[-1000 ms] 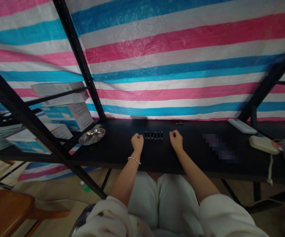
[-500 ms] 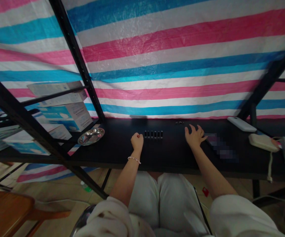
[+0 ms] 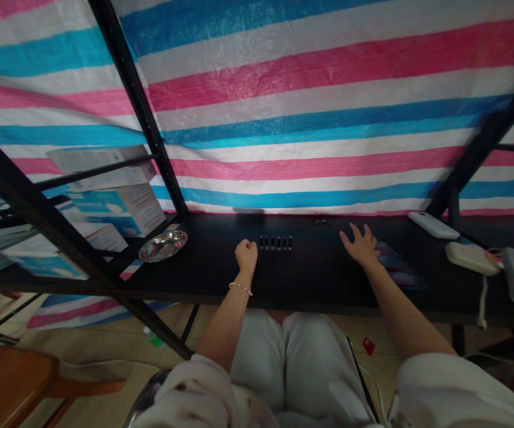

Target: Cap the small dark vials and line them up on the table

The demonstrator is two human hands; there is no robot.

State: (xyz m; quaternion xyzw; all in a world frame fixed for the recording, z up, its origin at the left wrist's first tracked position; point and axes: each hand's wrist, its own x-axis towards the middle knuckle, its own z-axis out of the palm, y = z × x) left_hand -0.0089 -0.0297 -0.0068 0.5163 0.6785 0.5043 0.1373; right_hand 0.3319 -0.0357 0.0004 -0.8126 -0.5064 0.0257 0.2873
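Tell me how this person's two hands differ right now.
The left hand is curled into a fist, while the right hand is open with fingers spread. The left hand sits right beside the row of small black pieces; the right hand is farther off to its right. The left wrist wears a bead bracelet; the right wrist is bare. Both are over the black table.

Tarp — pink, blue, white stripes; table, small blocks black; dish silver.
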